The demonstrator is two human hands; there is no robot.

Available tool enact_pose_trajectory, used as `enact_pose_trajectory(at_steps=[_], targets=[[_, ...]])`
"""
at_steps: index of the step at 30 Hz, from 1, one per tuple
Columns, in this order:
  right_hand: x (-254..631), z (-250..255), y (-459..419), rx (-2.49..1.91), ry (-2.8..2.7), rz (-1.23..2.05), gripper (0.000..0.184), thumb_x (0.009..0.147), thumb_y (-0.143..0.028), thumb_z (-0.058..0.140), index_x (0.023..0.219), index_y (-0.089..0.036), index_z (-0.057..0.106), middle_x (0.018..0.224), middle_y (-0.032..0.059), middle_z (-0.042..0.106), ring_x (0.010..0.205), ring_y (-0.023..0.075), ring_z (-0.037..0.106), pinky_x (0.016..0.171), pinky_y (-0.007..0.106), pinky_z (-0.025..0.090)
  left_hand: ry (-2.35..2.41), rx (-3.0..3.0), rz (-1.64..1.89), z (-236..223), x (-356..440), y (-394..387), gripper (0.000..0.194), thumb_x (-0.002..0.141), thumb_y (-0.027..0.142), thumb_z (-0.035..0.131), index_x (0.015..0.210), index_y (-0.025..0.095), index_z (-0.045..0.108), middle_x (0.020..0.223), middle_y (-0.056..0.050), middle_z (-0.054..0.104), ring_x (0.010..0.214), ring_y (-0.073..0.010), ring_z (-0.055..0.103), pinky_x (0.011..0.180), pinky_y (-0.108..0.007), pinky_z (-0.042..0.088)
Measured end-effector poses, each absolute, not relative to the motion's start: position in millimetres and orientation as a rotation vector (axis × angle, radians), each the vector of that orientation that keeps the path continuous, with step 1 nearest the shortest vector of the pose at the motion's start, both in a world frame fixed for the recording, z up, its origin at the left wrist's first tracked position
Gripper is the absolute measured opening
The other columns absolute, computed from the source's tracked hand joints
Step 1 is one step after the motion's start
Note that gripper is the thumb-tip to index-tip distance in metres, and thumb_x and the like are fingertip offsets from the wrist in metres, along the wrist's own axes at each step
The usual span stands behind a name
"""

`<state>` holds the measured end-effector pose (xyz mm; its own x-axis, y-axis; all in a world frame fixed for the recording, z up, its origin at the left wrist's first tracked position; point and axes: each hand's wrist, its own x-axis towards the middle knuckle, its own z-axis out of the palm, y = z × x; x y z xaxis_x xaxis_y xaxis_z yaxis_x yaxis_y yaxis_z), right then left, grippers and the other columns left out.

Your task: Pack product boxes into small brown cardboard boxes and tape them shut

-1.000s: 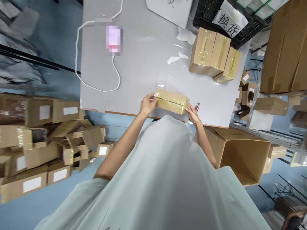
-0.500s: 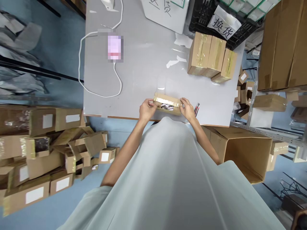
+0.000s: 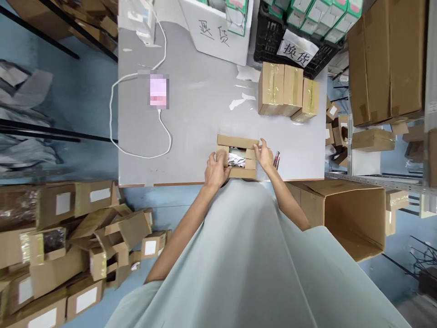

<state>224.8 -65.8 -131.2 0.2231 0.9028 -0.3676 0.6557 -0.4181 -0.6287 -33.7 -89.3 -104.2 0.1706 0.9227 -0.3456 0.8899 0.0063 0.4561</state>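
Near the table's front edge lies a small cardboard box (image 3: 242, 173) with its flaps folded outward. Crumpled, silvery and greenish contents (image 3: 236, 158) show through its opening; what they are I cannot make out. My left hand (image 3: 215, 172) grips the left end, its thumb by the near flap and its fingers, a little blurred, over the left flap. At the far right corner, my right hand (image 3: 264, 155) pinches the flap edges between thumb and fingers. Just right of that hand lie slim red-and-black tools (image 3: 276, 159), perhaps pens or cutters.
Three taped cartons (image 3: 283, 89) stand on the table (image 3: 194, 114) at the back right. Behind them are a black crate (image 3: 266, 50) and a white bin (image 3: 218, 38). A white cable (image 3: 111, 109) loops at left. An open large carton (image 3: 355, 218) stands below right; boxes (image 3: 85, 255) are piled left.
The box's taped top has been opened out, so its flaps and contents show more. My left hand has shifted onto the left flap. The whole view has tilted slightly towards the table's back.
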Motion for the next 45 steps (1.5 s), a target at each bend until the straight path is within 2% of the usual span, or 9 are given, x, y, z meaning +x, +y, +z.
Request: enact_pose_trajectory(at_steps=[7,12,16,19,24,28,34,37,45], targets=[[183.9,-117.5,-77.0,-2.296,-1.627,0.798,0.038,0.119,-0.026,0.050,0.154,-0.022,0.064,0.175,0.0221,0.049,0.138,0.0334,0.074,0.120,0.053,0.062,1.733,1.944,-0.163,-78.3,-6.9,-63.5,0.090,0.107,0.027,0.066,0.190,0.017,0.033,0.188,-0.034,0.034,0.148,-0.0536,0.066,0.114,-0.062,0.063],[175.2,-115.0,-98.5,-2.254,-1.737,0.904,0.067,0.107,-0.025,0.076,0.171,-0.022,0.057,0.192,0.0248,0.026,0.165,0.0397,0.054,0.131,0.056,0.055,1.618,1.964,-0.101,-72.7,-26.3,-64.1,0.084,0.109,0.023,0.055,0.191,0.026,0.035,0.193,-0.027,0.032,0.138,-0.0493,0.075,0.113,-0.063,0.065],[180.4,-114.1,-111.2,-2.177,-1.666,0.917,0.061,0.107,-0.017,0.062,0.168,-0.021,0.063,0.191,0.0227,0.030,0.163,0.0396,0.057,0.128,0.058,0.059,1.594,1.960,0.022,-76.9,-54.2,-57.0,0.087,0.102,0.013,0.060,0.186,0.032,0.046,0.194,-0.020,0.032,0.153,-0.0497,0.065,0.124,-0.065,0.058],[187.2,-107.7,-126.7,-2.227,-1.564,0.757,0.056,0.110,-0.013,0.051,0.163,-0.022,0.068,0.181,0.0225,0.044,0.157,0.0368,0.060,0.124,0.056,0.061,1.622,2.007,0.176,-79.8,-63.7,-50.7,0.070,0.104,0.016,0.065,0.172,0.031,0.062,0.186,-0.018,0.045,0.166,-0.0494,0.049,0.137,-0.068,0.044],[186.3,-94.4,-140.7,-2.454,-1.699,0.614,0.043,0.117,-0.013,0.045,0.143,-0.016,0.080,0.144,0.0228,0.070,0.138,0.0360,0.064,0.124,0.052,0.056,1.321,2.198,-0.152,-84.4,-53.7,-45.4,0.068,0.105,0.005,0.043,0.167,0.020,0.067,0.155,-0.026,0.067,0.145,-0.0451,0.066,0.125,-0.061,0.056],[174.2,-93.3,-128.4,-2.183,-2.160,0.779,0.049,0.116,-0.005,0.045,0.148,-0.020,0.079,0.158,0.0173,0.072,0.146,0.0332,0.059,0.127,0.048,0.053,1.166,2.277,-0.229,-93.8,-31.4,-40.1,0.084,0.098,0.000,0.044,0.181,0.012,0.047,0.171,-0.030,0.057,0.147,-0.0426,0.068,0.119,-0.055,0.061],[169.2,-95.3,-109.9,-2.129,-2.367,0.766,0.054,0.116,-0.005,0.045,0.160,-0.022,0.071,0.168,0.0165,0.068,0.153,0.0319,0.056,0.127,0.049,0.051,1.124,2.155,-0.266,-109.6,-9.9,-24.2,0.040,0.110,0.022,0.051,0.136,0.017,0.081,0.135,-0.024,0.083,0.132,-0.0415,0.079,0.116,-0.050,0.060],[176.3,-94.7,-110.0,-2.206,-2.345,0.692,0.048,0.117,-0.007,0.045,0.149,-0.020,0.078,0.166,0.0200,0.066,0.154,0.0334,0.054,0.128,0.050,0.049,1.149,2.132,-0.290,-115.2,-12.0,-20.6,0.038,0.108,0.023,0.056,0.135,0.023,0.083,0.119,-0.018,0.088,0.121,-0.0409,0.083,0.110,-0.048,0.062],[192.6,-105.4,-109.0,-2.277,-2.105,0.761,0.072,0.114,-0.005,0.045,0.178,-0.034,0.058,0.164,0.0203,0.061,0.146,0.0336,0.063,0.124,0.048,0.056,1.196,2.227,-0.376,-130.3,1.2,-17.0,0.059,0.102,0.013,0.056,0.159,0.015,0.070,0.156,-0.031,0.069,0.132,-0.0449,0.077,0.113,-0.056,0.062]])
